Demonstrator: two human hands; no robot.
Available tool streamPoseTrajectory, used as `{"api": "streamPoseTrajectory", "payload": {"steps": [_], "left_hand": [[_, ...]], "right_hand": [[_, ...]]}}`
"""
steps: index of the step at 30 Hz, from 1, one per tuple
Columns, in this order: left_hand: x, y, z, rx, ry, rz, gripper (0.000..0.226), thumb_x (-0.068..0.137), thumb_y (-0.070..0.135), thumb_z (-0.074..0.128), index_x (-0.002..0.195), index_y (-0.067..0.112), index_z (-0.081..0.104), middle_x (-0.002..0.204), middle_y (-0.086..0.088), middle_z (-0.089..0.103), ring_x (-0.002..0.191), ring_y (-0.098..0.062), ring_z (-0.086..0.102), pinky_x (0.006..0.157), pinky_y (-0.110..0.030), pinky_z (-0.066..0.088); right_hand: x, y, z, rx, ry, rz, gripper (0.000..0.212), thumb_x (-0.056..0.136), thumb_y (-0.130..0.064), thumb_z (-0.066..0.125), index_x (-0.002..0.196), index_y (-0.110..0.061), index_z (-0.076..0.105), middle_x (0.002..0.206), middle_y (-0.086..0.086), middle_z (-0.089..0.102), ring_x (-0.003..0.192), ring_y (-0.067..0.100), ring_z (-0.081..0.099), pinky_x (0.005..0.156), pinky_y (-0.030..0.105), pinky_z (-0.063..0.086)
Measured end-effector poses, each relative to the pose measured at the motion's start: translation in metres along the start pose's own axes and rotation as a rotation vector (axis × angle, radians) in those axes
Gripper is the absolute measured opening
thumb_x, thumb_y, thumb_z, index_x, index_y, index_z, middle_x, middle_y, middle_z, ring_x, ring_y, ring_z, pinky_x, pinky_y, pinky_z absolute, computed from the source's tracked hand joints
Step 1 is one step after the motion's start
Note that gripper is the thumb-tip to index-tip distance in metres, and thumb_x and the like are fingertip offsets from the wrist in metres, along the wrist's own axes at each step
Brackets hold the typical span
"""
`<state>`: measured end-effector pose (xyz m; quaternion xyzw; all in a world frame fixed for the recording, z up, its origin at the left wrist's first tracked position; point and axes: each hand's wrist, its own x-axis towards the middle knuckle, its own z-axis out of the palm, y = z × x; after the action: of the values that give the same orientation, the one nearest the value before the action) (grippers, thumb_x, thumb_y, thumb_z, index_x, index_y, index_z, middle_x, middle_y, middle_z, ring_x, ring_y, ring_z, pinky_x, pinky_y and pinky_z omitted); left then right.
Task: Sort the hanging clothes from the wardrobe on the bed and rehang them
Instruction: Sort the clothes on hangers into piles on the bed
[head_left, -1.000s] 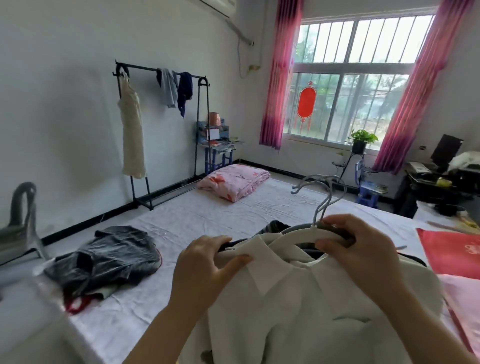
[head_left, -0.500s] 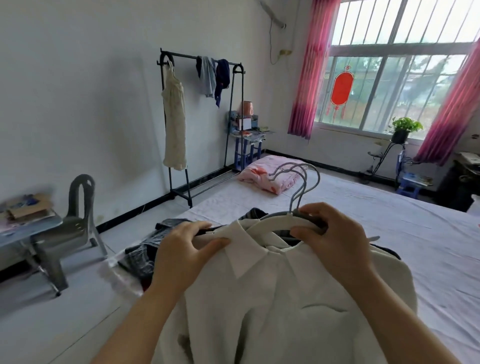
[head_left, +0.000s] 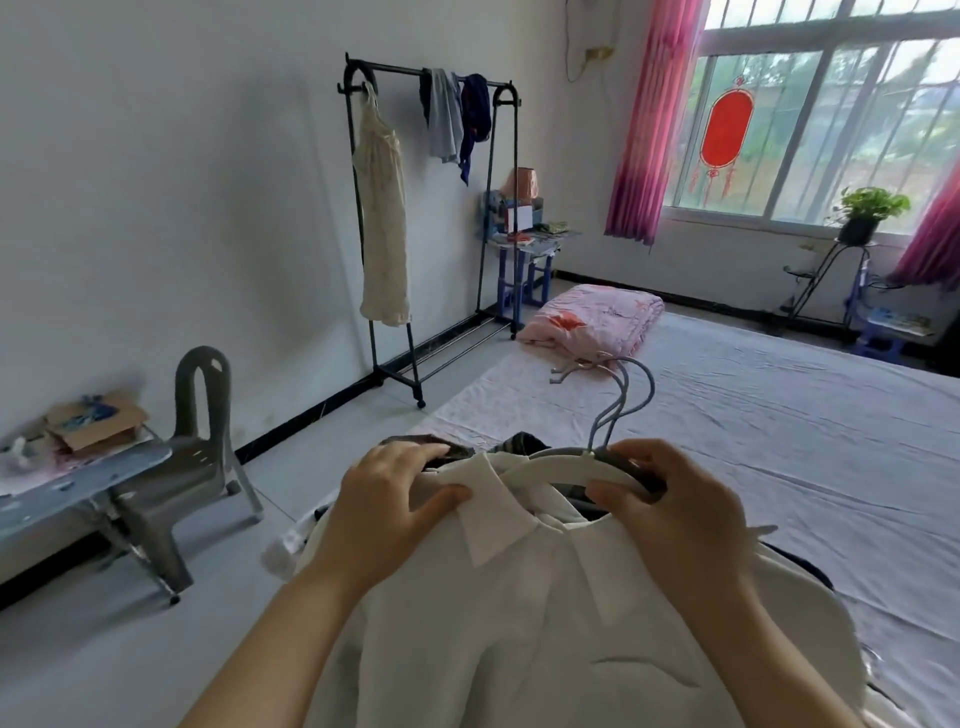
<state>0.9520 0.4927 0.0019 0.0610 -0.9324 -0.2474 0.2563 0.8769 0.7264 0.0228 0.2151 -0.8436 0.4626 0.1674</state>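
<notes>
Both hands grip a white collared shirt (head_left: 545, 613) on its hanger (head_left: 566, 470): left hand (head_left: 387, 512) pinching the shoulder, right hand (head_left: 675, 512) clutching the hanger. The bed (head_left: 779, 415) lies beyond them.

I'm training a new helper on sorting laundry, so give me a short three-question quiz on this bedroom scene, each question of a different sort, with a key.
1. True or false: the cream sleeveless dress hangs at the right end of the black metal clothes rack.
2. The folded pink quilt lies on: A the white-sheeted bed; B the grey plastic chair; C the floor.
3. What do the left hand and the right hand hold?

Key
1. False: it hangs at the left end.
2. A.
3. The white collared shirt on its white plastic hanger.
</notes>
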Motion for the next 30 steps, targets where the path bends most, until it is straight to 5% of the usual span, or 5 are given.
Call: {"api": "streamPoseTrajectory", "payload": {"steps": [8,13,17,23,30], "left_hand": [[0.054,-0.106,0.007,-0.09,-0.102,-0.025,0.094,0.062,0.09,0.026,0.111,0.02,0.065,0.109,0.008,0.062,0.099,-0.004,0.049,0.089,-0.02,0.034],[0.085,-0.148,0.015,-0.169,-0.176,0.033,0.078,0.067,0.081,0.039,0.105,0.019,0.068,0.104,0.007,0.065,0.097,-0.007,0.055,0.088,-0.024,0.039],[0.103,-0.18,0.016,-0.245,-0.224,0.121,0.06,0.069,0.065,0.051,0.101,0.018,0.07,0.1,0.005,0.068,0.092,-0.009,0.057,0.084,-0.029,0.043],[0.12,-0.226,-0.01,-0.387,-0.334,0.205,0.048,0.069,0.053,0.065,0.101,0.018,0.07,0.101,0.006,0.067,0.094,-0.009,0.055,0.086,-0.025,0.039],[0.139,-0.236,-0.033,-0.444,-0.317,0.294,0.05,0.067,0.059,0.06,0.097,0.021,0.071,0.095,0.011,0.065,0.09,-0.006,0.055,0.085,-0.024,0.039]], "right_hand": [[0.035,-0.007,0.109,-0.071,-0.003,0.122,0.04,0.06,-0.027,0.082,0.067,-0.053,0.053,0.063,-0.034,0.058,0.07,-0.011,0.054,0.065,0.0,0.034],[0.042,-0.02,0.143,-0.148,0.071,0.202,0.038,0.058,-0.023,0.083,0.068,-0.05,0.058,0.067,-0.041,0.056,0.073,-0.021,0.05,0.065,-0.001,0.033],[0.035,-0.043,0.17,-0.244,0.18,0.297,0.029,0.058,-0.024,0.085,0.081,-0.035,0.071,0.064,-0.038,0.053,0.074,-0.013,0.052,0.066,-0.001,0.035],[0.016,-0.105,0.21,-0.292,0.299,0.378,0.033,0.061,-0.022,0.083,0.077,-0.045,0.067,0.06,-0.042,0.054,0.074,-0.023,0.052,0.065,-0.004,0.034],[0.018,-0.143,0.212,-0.256,0.371,0.448,0.029,0.06,-0.024,0.08,0.07,-0.047,0.065,0.071,-0.029,0.066,0.073,-0.01,0.062,0.069,0.016,0.047]]}}
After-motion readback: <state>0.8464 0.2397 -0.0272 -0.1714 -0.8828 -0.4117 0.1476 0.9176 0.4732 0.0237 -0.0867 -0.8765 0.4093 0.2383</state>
